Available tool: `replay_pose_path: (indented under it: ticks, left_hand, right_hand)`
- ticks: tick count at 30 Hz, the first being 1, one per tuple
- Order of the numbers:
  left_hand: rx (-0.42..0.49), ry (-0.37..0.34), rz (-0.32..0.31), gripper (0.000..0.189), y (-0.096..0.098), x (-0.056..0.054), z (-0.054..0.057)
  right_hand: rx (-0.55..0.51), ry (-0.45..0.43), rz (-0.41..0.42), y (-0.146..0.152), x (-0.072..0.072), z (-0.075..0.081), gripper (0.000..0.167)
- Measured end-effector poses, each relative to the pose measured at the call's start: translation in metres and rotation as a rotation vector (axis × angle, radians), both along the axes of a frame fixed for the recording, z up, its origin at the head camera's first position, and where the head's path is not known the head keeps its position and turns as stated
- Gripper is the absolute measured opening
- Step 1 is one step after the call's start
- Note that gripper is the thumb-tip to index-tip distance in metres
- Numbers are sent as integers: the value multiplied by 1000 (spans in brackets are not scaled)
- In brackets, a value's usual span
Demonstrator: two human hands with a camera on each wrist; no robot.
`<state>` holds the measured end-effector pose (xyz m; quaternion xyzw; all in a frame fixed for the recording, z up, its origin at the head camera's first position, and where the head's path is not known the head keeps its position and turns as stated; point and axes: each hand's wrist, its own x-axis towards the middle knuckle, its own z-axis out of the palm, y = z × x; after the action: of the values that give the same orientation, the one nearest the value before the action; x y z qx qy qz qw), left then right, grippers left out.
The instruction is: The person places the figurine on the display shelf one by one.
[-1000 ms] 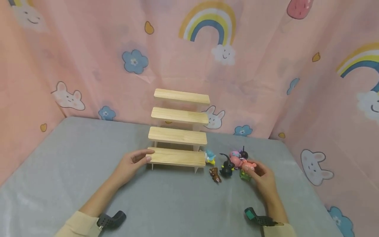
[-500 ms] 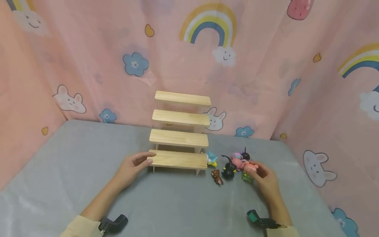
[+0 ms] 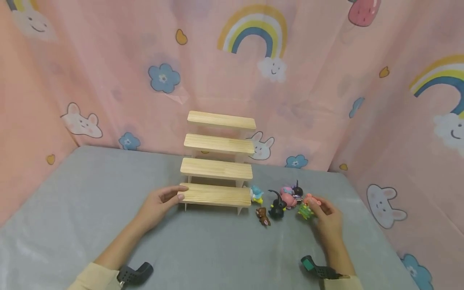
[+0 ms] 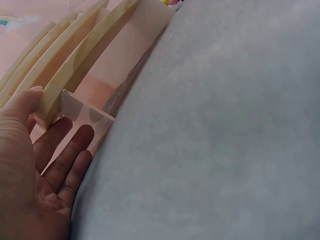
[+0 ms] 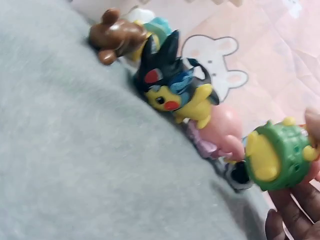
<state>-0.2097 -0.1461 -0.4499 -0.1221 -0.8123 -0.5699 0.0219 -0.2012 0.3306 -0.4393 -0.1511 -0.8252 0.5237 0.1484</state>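
Note:
A four-step wooden display stand (image 3: 215,195) stands on the grey cloth. My left hand (image 3: 156,207) pinches the left end of its lowest board; in the left wrist view the thumb (image 4: 31,100) lies against the board's edge, with several fingers beside the clear leg (image 4: 85,107). At the right, my right hand (image 3: 330,223) holds a small toy figurine (image 3: 305,211) with a coral head and green body, tilted, between thumb and fingers. The right wrist view shows its green, bumpy body and yellow parts (image 5: 265,155) over the cloth, apart from the other figurines; its head is mostly hidden.
Between stand and right hand lie a brown figurine (image 3: 262,216), a black-hooded yellow one (image 3: 277,209), a pink one (image 3: 288,199), a dark one (image 3: 298,190) and a blue-white-yellow one (image 3: 257,195). A pink patterned curtain (image 3: 203,76) hangs behind.
My right hand has drawn the green and coral figurine slightly right, away from the pink one, and tilted it so more of the green body shows. The left hand stays on the board.

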Motion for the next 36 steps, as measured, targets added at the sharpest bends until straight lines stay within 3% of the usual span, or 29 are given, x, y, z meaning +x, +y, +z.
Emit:
replay_pose_path:
  ticks: [4, 13, 21, 28, 32, 36]
  left_hand:
    - [16, -1, -6, 32, -1, 1, -2]
    - [-1, 16, 3, 34, -4, 1, -1]
    - [22, 8, 2, 34, 0, -2, 0]
    - [22, 17, 4, 33, 1, -2, 3]
    - [22, 3, 1, 34, 2, -2, 2]
    - [43, -12, -6, 33, 3, -1, -1]
  right_hand:
    - [-110, 9, -29, -3, 2, 14, 40]
    - [-93, 191, -28, -30, 9, 55, 31]
    - [-93, 405, 107, -53, 14, 95, 21]
    - [-132, 448, 185, -86, 13, 141, 21]
    - [5, 467, 222, -111, 12, 157, 24]
    - [169, 508, 263, -133, 9, 163, 25]
